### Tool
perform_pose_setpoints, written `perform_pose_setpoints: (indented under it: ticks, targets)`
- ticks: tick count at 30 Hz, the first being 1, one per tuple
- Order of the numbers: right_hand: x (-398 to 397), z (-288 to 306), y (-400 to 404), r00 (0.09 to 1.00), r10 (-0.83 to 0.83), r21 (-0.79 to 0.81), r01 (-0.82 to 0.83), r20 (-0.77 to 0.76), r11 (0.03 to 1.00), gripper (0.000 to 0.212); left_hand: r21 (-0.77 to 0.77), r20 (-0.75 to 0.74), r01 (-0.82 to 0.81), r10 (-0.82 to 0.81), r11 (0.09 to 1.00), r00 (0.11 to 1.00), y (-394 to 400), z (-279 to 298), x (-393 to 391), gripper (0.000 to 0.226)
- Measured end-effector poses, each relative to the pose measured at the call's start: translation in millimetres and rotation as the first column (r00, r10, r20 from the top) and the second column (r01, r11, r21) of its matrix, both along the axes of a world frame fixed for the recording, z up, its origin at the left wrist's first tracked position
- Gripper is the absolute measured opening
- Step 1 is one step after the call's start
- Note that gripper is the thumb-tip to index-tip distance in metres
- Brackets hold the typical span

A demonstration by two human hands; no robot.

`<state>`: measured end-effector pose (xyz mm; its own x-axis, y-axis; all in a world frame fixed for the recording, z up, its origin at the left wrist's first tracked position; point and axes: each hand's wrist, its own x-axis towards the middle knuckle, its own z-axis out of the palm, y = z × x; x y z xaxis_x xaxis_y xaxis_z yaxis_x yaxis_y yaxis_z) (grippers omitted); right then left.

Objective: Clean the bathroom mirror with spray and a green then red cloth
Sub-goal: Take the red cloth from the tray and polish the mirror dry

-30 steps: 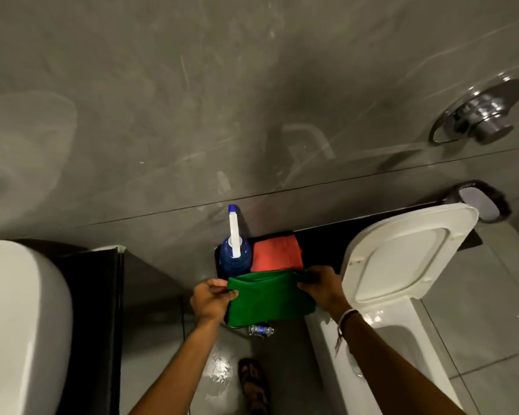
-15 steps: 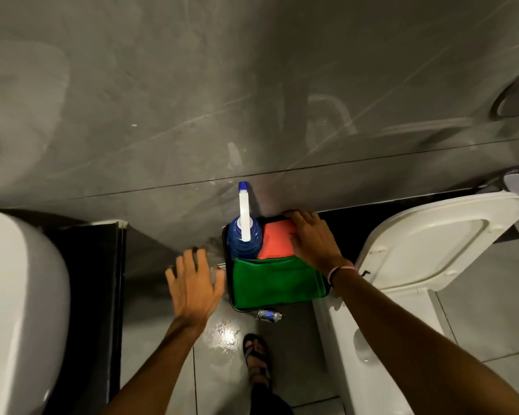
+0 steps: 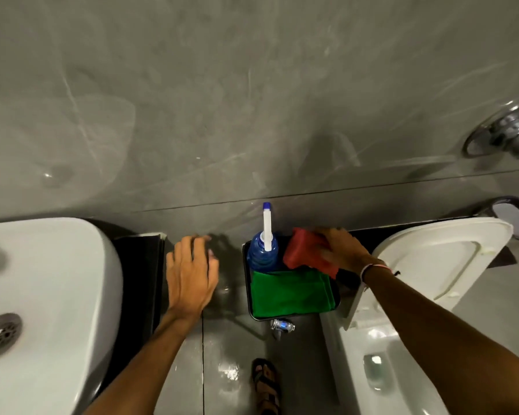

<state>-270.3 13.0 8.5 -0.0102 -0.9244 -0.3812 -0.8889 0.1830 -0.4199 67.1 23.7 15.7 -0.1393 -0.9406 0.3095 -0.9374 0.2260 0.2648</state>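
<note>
1. The right hand [image 3: 340, 250], right of centre in the frame, is closed around the red cloth [image 3: 304, 254], whose lower edge hangs over the black caddy [image 3: 247, 295]; hand and cloth are motion-blurred.
2. The left hand [image 3: 191, 274], left of centre, is spread flat with fingers apart and holds nothing, palm down above the grey floor [image 3: 222, 339].
3. The green cloth [image 3: 291, 293] lies folded in the caddy's near part, just below the red cloth.
4. The blue spray bottle [image 3: 262, 254], with a white nozzle pointing to the top of the frame, stands upright in the caddy's far left corner, just beside the red cloth.
5. A white washbasin [image 3: 42, 280] with a metal drain fills the lower left.
6. A white toilet [image 3: 432, 274] with its lid raised fills the lower right.
7. A sandalled foot [image 3: 265, 381] shows at the bottom centre.
8. A chrome wall fitting [image 3: 510, 133] sits at the upper right on the grey wall [image 3: 222, 100].
</note>
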Motion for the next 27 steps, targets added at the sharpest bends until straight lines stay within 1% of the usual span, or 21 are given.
perform_pose_setpoints:
  ticks: [1, 3, 4, 5, 7, 9, 10, 12, 13, 14, 15, 16, 17, 18, 20, 21, 22, 23, 25, 26, 27]
  targets:
    - [-7.5, 16.6, 3.1, 0.995, -0.062, -0.087, 0.069, 0.080, 0.994, 0.049, -0.058, -0.022, 0.027, -0.028, 0.998, 0.999, -2.0, 16.6, 0.7, 0.029]
    - [-19.8, 41.6, 2.5, 0.944, -0.183, -0.174, 0.236, 0.274, 0.956, 0.027, -0.148, -0.057, 0.067, -0.076, 0.987, 0.995, -8.7, 36.1, -0.9, 0.029]
    - [-21.5, 65.7, 4.8, 0.894, -0.237, -0.191, 0.327, 0.380, 0.926, 0.017, -0.197, -0.068, 0.097, -0.113, 0.976, 0.991, -9.6, 55.5, -1.4, 0.029]
    - [-19.1, 87.4, 5.0, 0.818, -0.292, -0.161, 0.417, 0.495, 0.895, 0.019, -0.226, -0.086, 0.122, -0.144, 0.967, 0.986, -10.8, 71.8, -3.0, 0.030]
    - [-8.6, 136.3, 0.9, 0.580, -0.361, -0.044, 0.567, 0.731, 0.822, 0.030, -0.286, -0.133, 0.176, -0.221, 0.942, 0.966, -18.1, 114.6, -7.9, 0.034]
    - [9.0, 177.8, -7.3, 0.257, -0.363, 0.157, 0.580, 0.896, 0.800, 0.047, -0.299, -0.236, 0.204, -0.279, 0.932, 0.931, -24.7, 158.4, -15.3, 0.038]
    - [20.8, 193.7, -9.1, 0.093, -0.331, 0.237, 0.525, 0.939, 0.818, 0.060, -0.272, -0.332, 0.216, -0.302, 0.938, 0.893, -25.0, 179.4, -18.1, 0.039]
    - [47.3, 225.1, -15.9, -0.143, -0.254, 0.292, 0.448, 0.956, 0.845, 0.073, -0.199, -0.545, 0.246, -0.316, 0.949, 0.777, -28.0, 225.1, -23.2, 0.039]
    - [63.5, 236.9, -17.6, -0.225, -0.222, 0.297, 0.389, 0.949, 0.872, 0.075, -0.153, -0.627, 0.262, -0.298, 0.953, 0.720, -30.3, 243.5, -26.6, 0.037]
    - [82.5, 254.6, -17.8, -0.279, -0.184, 0.280, 0.362, 0.943, 0.889, 0.073, -0.099, -0.696, 0.273, -0.262, 0.957, 0.668, -32.2, 265.6, -26.6, 0.036]
    - [102.2, 266.9, -17.5, -0.308, -0.177, 0.268, 0.284, 0.935, 0.921, 0.063, -0.031, -0.762, 0.290, -0.210, 0.956, 0.613, -33.3, 282.2, -26.0, 0.037]
    - [125.7, 286.1, -14.6, -0.313, -0.142, 0.219, 0.228, 0.939, 0.949, 0.047, 0.026, -0.820, 0.302, -0.152, 0.953, 0.552, -34.0, 300.1, -22.2, 0.039]
    - [143.2, 299.4, -16.2, -0.281, -0.094, 0.151, 0.189, 0.955, 0.970, 0.038, 0.079, -0.859, 0.303, -0.089, 0.950, 0.504, -33.2, 315.0, -17.5, 0.042]
    - [156.9, 305.5, -17.2, -0.273, -0.097, 0.143, 0.151, 0.957, 0.978, 0.038, 0.122, -0.887, 0.294, -0.028, 0.948, 0.460, -31.7, 326.4, -11.1, 0.046]
    - [178.2, 316.4, -17.2, -0.262, -0.089, 0.130, 0.142, 0.961, 0.981, 0.053, 0.155, -0.927, 0.269, 0.045, 0.951, 0.372, -28.0, 345.4, 13.3, 0.050]
    - [186.6, 318.0, -19.0, -0.309, -0.125, 0.159, 0.087, 0.943, 0.983, 0.062, 0.151, -0.942, 0.263, 0.058, 0.953, 0.331, -25.5, 353.2, 28.8, 0.047]
    - [191.4, 321.5, -16.6, -0.321, -0.120, 0.149, 0.067, 0.940, 0.987, 0.068, 0.142, -0.950, 0.257, 0.059, 0.956, 0.308, -23.2, 358.0, 42.8, 0.044]
    - [197.0, 326.8, -12.1, -0.339, -0.115, 0.143, 0.059, 0.934, 0.988, 0.074, 0.131, -0.955, 0.243, 0.057, 0.961, 0.291, -20.9, 362.0, 56.7, 0.040]
    - [206.0, 334.1, -8.8, -0.393, -0.127, 0.145, 0.015, 0.911, 0.989, 0.098, 0.109, -0.967, 0.207, 0.055, 0.972, 0.249, -16.8, 367.8, 82.4, 0.029]
    - [211.6, 338.2, -8.6, -0.381, -0.121, 0.132, 0.002, 0.916, 0.991, 0.105, 0.103, -0.974, 0.202, 0.057, 0.974, 0.220, -15.3, 370.2, 95.9, 0.020]
    - [214.2, 343.8, -5.5, -0.379, -0.106, 0.111, -0.008, 0.919, 0.994, 0.104, 0.110, -0.983, 0.236, 0.070, 0.966, 0.171, -14.9, 372.1, 105.4, 0.012]
